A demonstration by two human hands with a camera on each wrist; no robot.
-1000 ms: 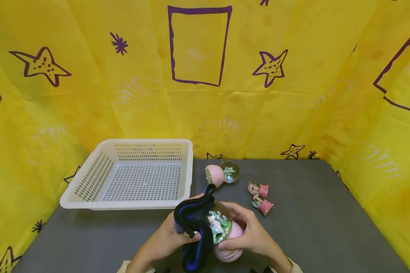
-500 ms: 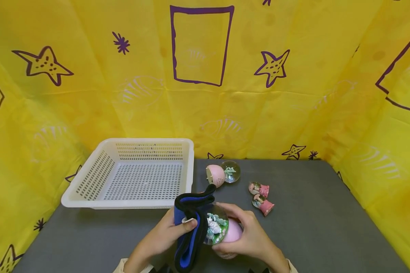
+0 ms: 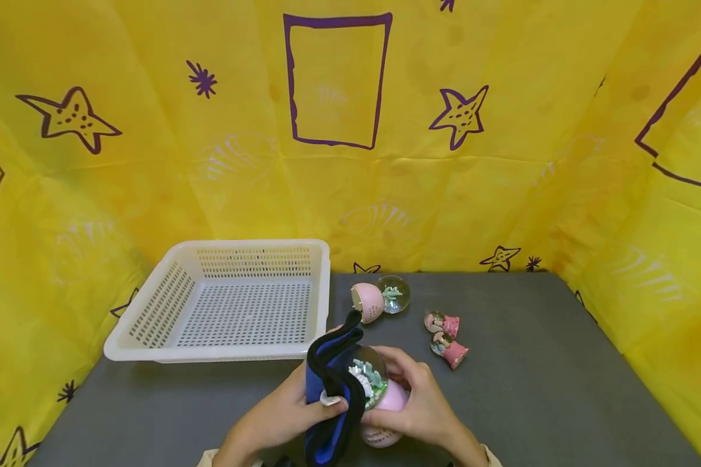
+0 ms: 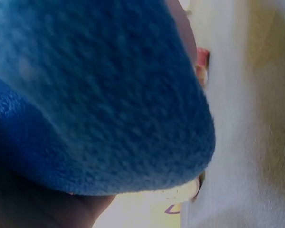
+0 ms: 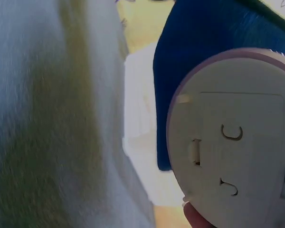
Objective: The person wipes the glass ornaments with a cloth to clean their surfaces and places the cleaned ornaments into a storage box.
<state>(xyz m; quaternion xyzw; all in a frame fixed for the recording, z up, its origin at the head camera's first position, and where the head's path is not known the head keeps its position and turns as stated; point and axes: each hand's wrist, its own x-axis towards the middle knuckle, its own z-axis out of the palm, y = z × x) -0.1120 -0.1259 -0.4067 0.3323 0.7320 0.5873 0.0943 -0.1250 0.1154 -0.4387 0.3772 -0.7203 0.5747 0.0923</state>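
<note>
My left hand [image 3: 283,408] pinches a folded blue cloth [image 3: 317,384] with black edging, its thumb over a small white tag. The cloth lies against the clear dome of a snow globe [image 3: 369,377] with a white figure and green plants inside. Curled around the globe's pink base is my right hand [image 3: 423,399], keeping it tilted with the dome toward the cloth. Blue cloth fills much of the left wrist view and hides the left fingers. In the right wrist view, the base's underside [image 5: 242,142] shows a white battery cover.
A white perforated basket [image 3: 210,352] stands at the back left of the grey table [image 3: 537,389]. Behind my hands lies another pink-based snow globe [image 3: 368,302]. Two small pink snow globes [image 3: 455,355] lie on their sides to the right. Yellow patterned fabric encloses the table.
The cloth has shifted a little back and forth across the dome, and the globe has turned slightly in my right hand. Both hands keep their hold.
</note>
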